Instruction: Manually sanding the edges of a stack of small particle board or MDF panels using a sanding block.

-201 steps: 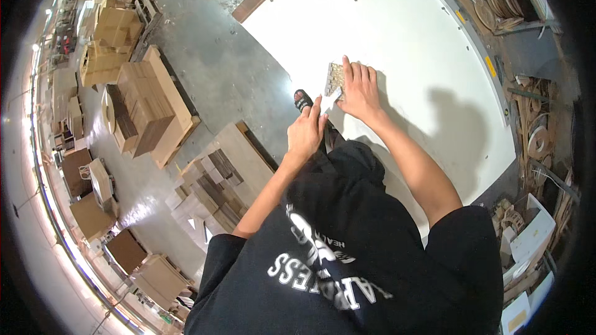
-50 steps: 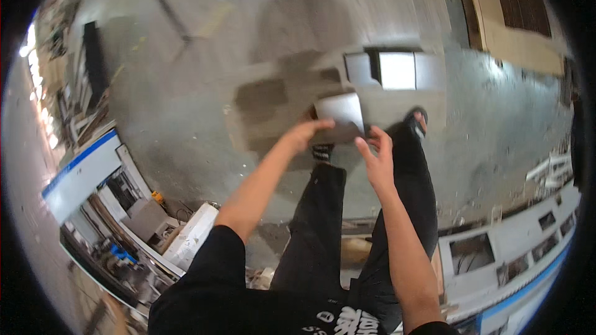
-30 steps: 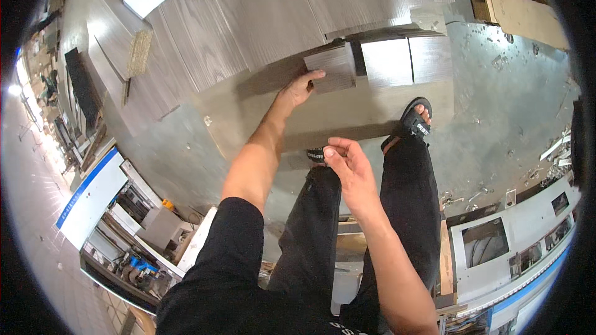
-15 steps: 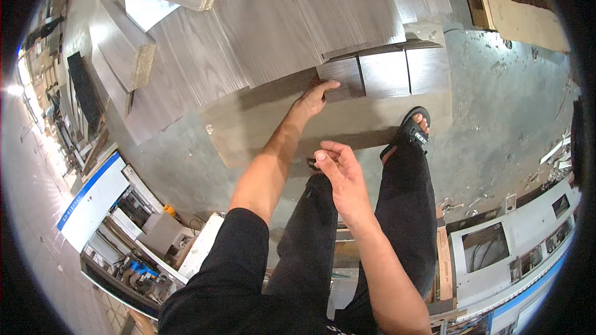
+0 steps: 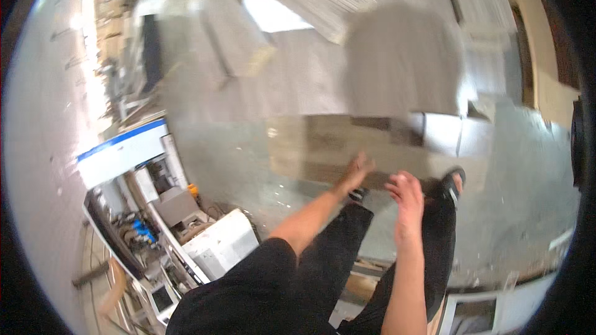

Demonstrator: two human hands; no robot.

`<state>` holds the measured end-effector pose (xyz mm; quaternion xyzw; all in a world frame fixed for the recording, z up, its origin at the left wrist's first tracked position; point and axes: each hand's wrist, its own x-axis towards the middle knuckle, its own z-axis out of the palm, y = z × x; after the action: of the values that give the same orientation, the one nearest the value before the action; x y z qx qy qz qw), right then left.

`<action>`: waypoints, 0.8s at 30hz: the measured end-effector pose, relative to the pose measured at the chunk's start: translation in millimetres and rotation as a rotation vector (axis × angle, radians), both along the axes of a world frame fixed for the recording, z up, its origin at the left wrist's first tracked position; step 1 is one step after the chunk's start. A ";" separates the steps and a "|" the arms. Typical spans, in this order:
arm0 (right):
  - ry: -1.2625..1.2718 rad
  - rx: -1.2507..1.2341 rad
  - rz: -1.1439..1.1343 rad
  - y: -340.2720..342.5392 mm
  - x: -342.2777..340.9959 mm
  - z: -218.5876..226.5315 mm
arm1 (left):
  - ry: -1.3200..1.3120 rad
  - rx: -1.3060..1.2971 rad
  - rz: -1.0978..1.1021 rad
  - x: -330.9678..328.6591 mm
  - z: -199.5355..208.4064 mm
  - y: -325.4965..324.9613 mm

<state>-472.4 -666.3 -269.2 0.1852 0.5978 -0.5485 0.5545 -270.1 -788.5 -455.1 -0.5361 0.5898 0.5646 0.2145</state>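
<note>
My left hand (image 5: 358, 171) hovers above the near edge of a light brown board (image 5: 287, 149) on the floor; motion blurs its fingers, and no object shows in it. To its right, my right hand (image 5: 407, 197) is raised in front of my legs, its fingers loosely bent and apart, holding nothing. Small grey wood-grain pieces (image 5: 441, 133) lie side by side on the board's right part. Beyond them spread large grey wood-grain panels (image 5: 298, 77), overlapping one another.
A white machine with a blue stripe (image 5: 124, 152) stands at left, its inner parts exposed. Another pale machine (image 5: 512, 310) is at lower right. Brown boards (image 5: 541, 43) lean at far right. My sandalled foot (image 5: 456, 185) is beside the light brown board.
My left hand has drawn back from the small grey pieces toward my body. My right hand has stayed raised, fingers loosely bent. The view has swung left, so the panels sit farther right and are blurred.
</note>
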 end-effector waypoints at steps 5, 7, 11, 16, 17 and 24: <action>-0.062 -0.025 -0.163 22.7 -9.9 0.7 | -0.461 0.238 -0.155 144.0 139.9 76.3; -0.063 -0.044 -0.159 39.2 -13.5 7.4 | -0.354 0.188 -0.127 193.2 195.9 96.1; 0.141 -0.030 -0.098 80.6 -19.4 28.1 | -0.366 0.001 0.114 253.3 282.6 90.2; 0.731 -0.059 0.023 181.6 -32.9 92.1 | -0.391 -0.036 0.038 261.3 320.5 38.0; 0.723 0.080 0.046 208.2 -33.4 111.8 | -0.393 -0.115 -0.044 254.2 314.4 26.8; 0.947 0.465 -0.038 373.7 60.8 253.6 | 0.123 -0.035 -0.106 148.0 256.2 -10.9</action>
<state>-411.6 -292.6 -15.6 0.0460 0.8854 -0.4348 0.1577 -122.0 -799.5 -199.0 -0.4719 0.6391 0.5741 0.1980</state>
